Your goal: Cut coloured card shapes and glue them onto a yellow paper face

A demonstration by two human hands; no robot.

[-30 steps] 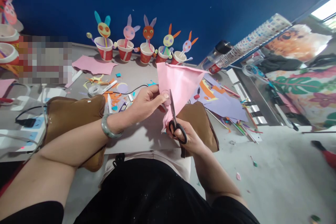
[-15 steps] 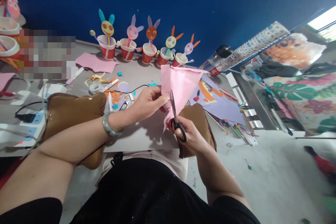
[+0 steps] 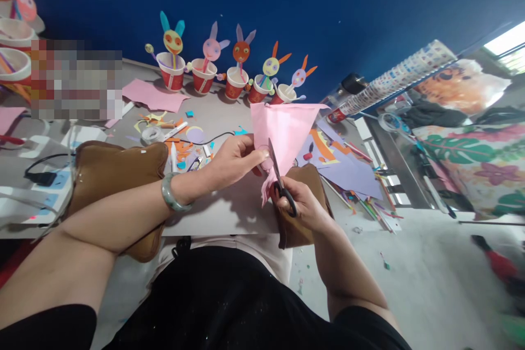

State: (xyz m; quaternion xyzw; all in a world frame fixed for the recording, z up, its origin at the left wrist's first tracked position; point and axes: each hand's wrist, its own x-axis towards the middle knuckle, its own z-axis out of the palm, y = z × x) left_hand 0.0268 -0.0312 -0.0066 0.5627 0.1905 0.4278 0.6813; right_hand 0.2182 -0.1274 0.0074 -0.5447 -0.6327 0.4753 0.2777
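Note:
A sheet of pink paper (image 3: 287,126) is held up above the table's front part. My left hand (image 3: 240,163) pinches its left side between thumb and fingers, a greenish bangle on the wrist. My right hand (image 3: 298,199) is closed round the black handles of a pair of scissors (image 3: 277,167). The blades point up and away along the paper, close to my left thumb. A narrow, crumpled pink strip hangs from the paper beside the scissors. Whether the blades are fully closed is hard to make out.
Paper cups with rabbit-faced figures (image 3: 204,76) line the blue wall. Paper scraps, a tape roll (image 3: 151,134) and pens lie at left; purple paper (image 3: 348,169) and pencils at right. Brown cushions (image 3: 118,175) rest at the table's front edge. Stacked cups (image 3: 394,82) lean at the back right.
The scissors and my right hand have shifted slightly to the right, and the hanging pink strip has swung a little. My left hand keeps its pinch. The view has tilted slightly.

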